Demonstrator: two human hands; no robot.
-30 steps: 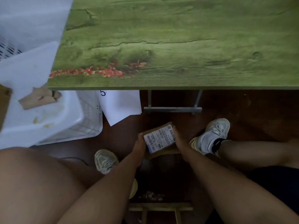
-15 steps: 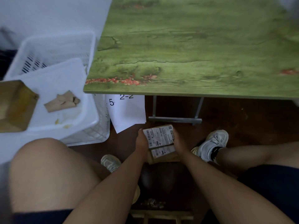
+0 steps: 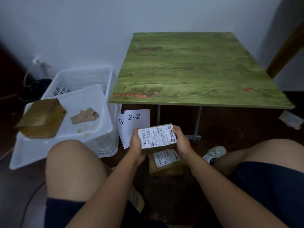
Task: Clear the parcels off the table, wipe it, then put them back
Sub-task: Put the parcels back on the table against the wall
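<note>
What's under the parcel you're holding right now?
Directly under the held parcel sits a second labelled parcel, on what looks like more brown parcels stacked low between the knees. The hands and top parcel hide its far end; how many lie beneath is unclear.

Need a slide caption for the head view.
Both hands hold a labelled parcel before the green table.

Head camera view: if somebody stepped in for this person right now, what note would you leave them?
Left hand and right hand: both grip the labelled brown cardboard parcel, held low in front of the table.
A second labelled brown parcel lies beneath it, on the floor.
A plain brown box rests on the white plastic crate at left.
Green wood-print tabletop: no parcels on it, so it is cleared. Whether it was wiped cannot be told.
Left: put the parcels back on the table.
</note>
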